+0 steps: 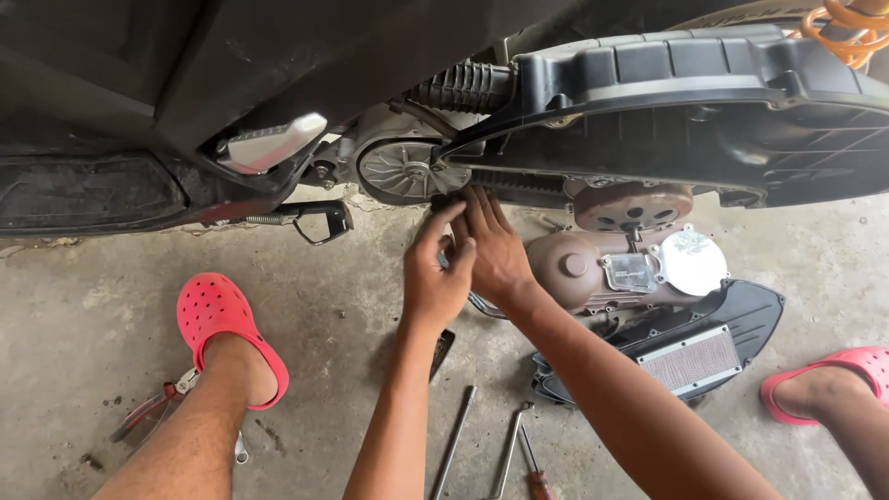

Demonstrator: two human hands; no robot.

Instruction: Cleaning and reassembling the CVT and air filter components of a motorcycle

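My left hand (433, 273) and my right hand (495, 252) are raised together under a scooter's open drive case. Their fingertips touch the lower run of the black drive belt (519, 182), just right of the finned silver front pulley (401, 170). What the fingers pinch is hidden; my right hand lies over my left. The brown rear clutch drum (634, 205) sits at the belt's right end, below the black air-box housing (685, 102).
A removed brown transmission cover (593, 268) and a black air-filter lid (704, 347) lie on the concrete floor at right. Long wrenches (454, 443) and a red-handled screwdriver (535, 477) lie below my arms. Pliers (153, 407) rest by my left foot in a red clog (222, 324).
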